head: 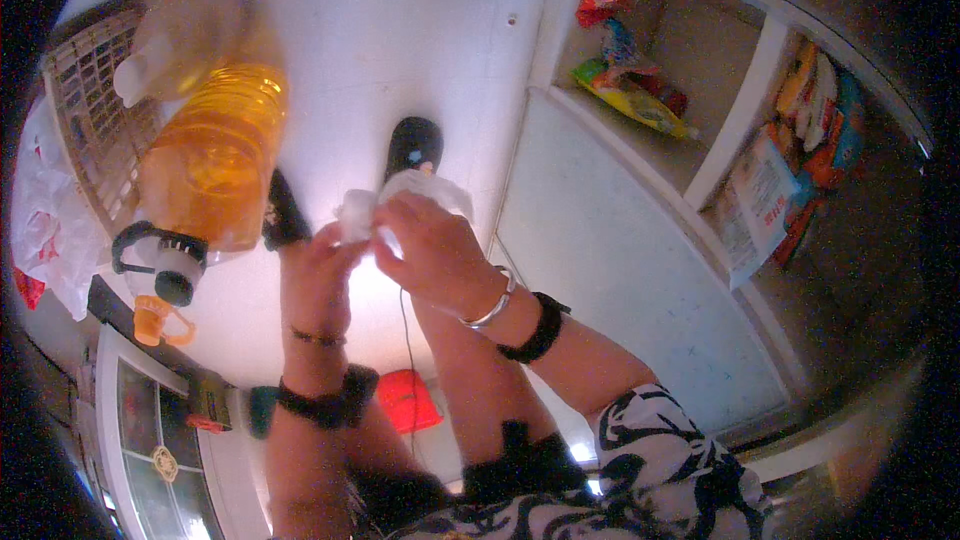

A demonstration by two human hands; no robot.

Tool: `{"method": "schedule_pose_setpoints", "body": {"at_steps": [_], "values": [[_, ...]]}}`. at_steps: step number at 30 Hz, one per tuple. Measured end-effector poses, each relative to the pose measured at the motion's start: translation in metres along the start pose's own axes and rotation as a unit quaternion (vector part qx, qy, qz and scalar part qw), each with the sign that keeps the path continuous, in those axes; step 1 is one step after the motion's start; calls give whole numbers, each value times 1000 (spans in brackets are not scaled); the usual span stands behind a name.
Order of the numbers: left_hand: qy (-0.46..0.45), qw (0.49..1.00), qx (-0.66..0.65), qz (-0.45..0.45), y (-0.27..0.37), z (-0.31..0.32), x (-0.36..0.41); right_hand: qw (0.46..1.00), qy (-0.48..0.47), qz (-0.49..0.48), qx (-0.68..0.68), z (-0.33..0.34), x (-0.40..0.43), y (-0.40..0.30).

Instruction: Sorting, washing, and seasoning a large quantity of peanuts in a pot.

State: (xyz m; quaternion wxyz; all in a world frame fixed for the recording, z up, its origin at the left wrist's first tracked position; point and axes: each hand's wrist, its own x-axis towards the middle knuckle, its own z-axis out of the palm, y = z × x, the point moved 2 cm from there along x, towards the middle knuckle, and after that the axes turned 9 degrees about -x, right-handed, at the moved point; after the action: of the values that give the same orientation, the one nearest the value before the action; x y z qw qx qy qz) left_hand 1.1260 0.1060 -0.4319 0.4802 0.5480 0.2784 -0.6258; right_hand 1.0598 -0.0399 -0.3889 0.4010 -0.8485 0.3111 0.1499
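Note:
My left hand (328, 268) pinches a small white bundle (357, 214) that looks like soft tissue or thin plastic; the blur hides which. The fingertips of my right hand (431, 259) are at its right side. A thin, whitish translucent sheet or bag (435, 187) bunches out from behind my right hand's knuckles, and the hand appears to grip it. Both hands are raised in front of my body, above my legs and the pale floor. Below them show my dark shoes (412, 146).
At left stand a large oil bottle (217, 157) with an orange cap ring, a pale bottle (187, 45) and a plastic basket (86, 112). Cabinet shelves (731, 124) at right hold packets (637, 101). A red container (409, 401) and a glass-paned door (161, 427) appear lower down.

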Motion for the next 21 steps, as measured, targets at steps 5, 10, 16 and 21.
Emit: {"method": "schedule_pose_setpoints", "body": {"at_steps": [5, 10, 16, 21], "values": [[23, 996, 80, 33, 10, 34, -6, 990, 10, 101, 99, 3, -4, 16], [50, 989, 7, 142, 14, 48, -13, 961, -34, 211, 178, -2, -2, 9], [83, 958, 231, 151, 7, 48, -4, 981, 68, 155, 92, -1, -7, 13], [26, 990, 112, 77, 6, 47, -2, 989, 84, 86, 85, 1, -7, 16]]}}
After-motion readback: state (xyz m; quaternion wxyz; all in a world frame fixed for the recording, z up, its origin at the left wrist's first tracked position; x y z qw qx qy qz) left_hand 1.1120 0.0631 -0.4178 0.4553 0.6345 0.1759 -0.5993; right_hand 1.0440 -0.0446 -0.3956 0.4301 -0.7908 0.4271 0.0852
